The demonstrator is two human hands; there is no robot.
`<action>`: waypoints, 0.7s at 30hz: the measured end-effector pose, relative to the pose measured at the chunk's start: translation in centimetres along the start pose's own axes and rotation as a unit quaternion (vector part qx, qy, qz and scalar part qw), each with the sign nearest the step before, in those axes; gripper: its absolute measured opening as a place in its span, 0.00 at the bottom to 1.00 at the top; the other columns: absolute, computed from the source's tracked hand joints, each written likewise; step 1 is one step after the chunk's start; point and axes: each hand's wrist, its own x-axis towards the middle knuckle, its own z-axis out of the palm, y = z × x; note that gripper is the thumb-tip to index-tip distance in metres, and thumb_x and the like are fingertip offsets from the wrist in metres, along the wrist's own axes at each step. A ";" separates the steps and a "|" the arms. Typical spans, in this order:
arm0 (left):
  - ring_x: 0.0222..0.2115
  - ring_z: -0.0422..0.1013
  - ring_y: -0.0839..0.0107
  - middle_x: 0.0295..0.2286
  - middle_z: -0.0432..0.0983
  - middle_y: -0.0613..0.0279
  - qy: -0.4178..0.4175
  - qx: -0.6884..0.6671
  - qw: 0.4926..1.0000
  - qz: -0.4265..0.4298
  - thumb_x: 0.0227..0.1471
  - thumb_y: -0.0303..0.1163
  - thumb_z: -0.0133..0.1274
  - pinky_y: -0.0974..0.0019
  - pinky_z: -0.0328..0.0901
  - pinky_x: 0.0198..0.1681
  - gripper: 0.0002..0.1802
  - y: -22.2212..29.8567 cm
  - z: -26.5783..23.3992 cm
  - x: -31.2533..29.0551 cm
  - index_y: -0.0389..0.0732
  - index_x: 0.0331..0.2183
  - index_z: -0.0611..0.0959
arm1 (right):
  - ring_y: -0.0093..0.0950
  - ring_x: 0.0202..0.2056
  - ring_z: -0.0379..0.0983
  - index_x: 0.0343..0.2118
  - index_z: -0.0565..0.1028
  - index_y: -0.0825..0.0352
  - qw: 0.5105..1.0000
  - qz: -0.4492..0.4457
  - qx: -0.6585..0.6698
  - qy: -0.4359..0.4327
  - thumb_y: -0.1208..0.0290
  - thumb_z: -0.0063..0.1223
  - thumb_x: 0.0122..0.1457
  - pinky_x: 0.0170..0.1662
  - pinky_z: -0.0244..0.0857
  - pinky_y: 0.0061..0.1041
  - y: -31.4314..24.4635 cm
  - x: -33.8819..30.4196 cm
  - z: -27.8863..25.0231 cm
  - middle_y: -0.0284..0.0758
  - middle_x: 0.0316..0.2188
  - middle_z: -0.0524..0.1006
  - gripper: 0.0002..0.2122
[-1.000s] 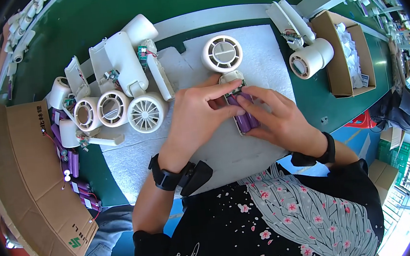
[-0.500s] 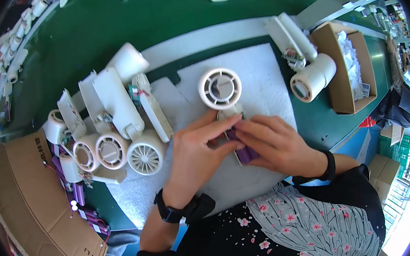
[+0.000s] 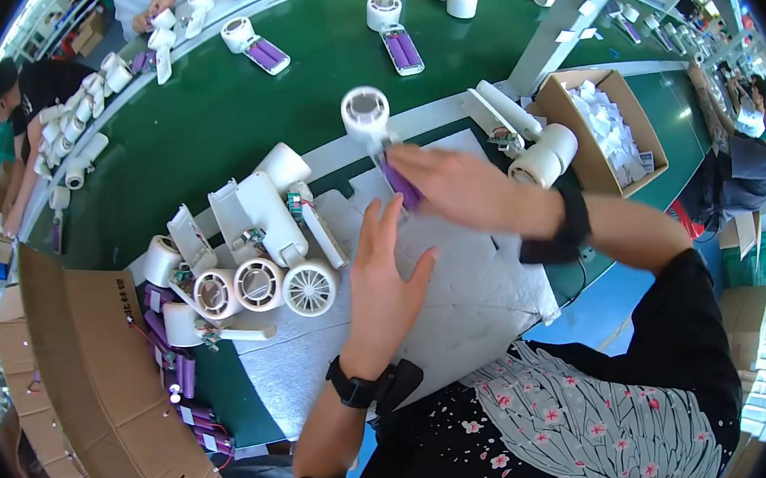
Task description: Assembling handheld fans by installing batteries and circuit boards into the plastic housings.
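My right hand, blurred by motion, grips a white handheld fan with a round head. Purple battery cells show in its handle under and beside my fingers. Its head points away from me, over the grey strip at the mat's far edge. My left hand is open and holds nothing, its fingers apart above the white foam mat. To its left, several white fans with opened handles and bared circuit boards are gathered, one grille facing me.
A tall cardboard carton stands at the left, with purple battery packs beside it. At the right are a box of white papers and more fan parts. Fans lie on the green conveyor belt; a co-worker reaches in at far left.
My right hand has moved forward with the fan, towards the green belt. My left hand has let go of it and opened. The view has tilted up, showing more of the belt.
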 end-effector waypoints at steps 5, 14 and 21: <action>0.37 0.74 0.63 0.53 0.67 0.49 -0.007 -0.028 1.000 0.010 0.43 0.25 0.63 0.67 0.70 0.35 0.37 0.4 -0.1 0.4 0.42 0.55 0.69 | 0.39 0.41 0.73 0.46 0.70 0.75 0.981 0.105 -0.162 0.013 0.73 0.60 0.46 0.43 0.70 0.32 4.7 8.1 -0.5 0.43 0.49 0.69 0.23; 0.41 0.71 0.51 0.47 0.70 0.45 -0.056 -0.036 0.997 0.046 0.44 0.25 0.60 0.59 0.68 0.44 0.30 0.0 -0.9 -0.4 0.38 0.51 0.72 | 0.29 0.34 0.77 0.44 0.75 0.70 0.978 0.050 0.123 0.164 0.73 0.59 0.52 0.38 0.71 0.28 1.2 -0.1 -8.0 0.40 0.36 0.78 0.16; 0.25 0.73 0.68 0.28 0.77 0.56 -0.130 -0.016 0.991 -0.011 0.46 0.26 0.61 0.67 0.69 0.30 0.20 0.8 0.3 -0.1 0.37 0.44 0.79 | 0.19 0.29 0.74 0.42 0.77 0.70 0.767 0.249 0.111 0.581 0.70 0.52 0.59 0.34 0.68 0.19 14.2 -14.8 -20.0 0.32 0.31 0.79 0.11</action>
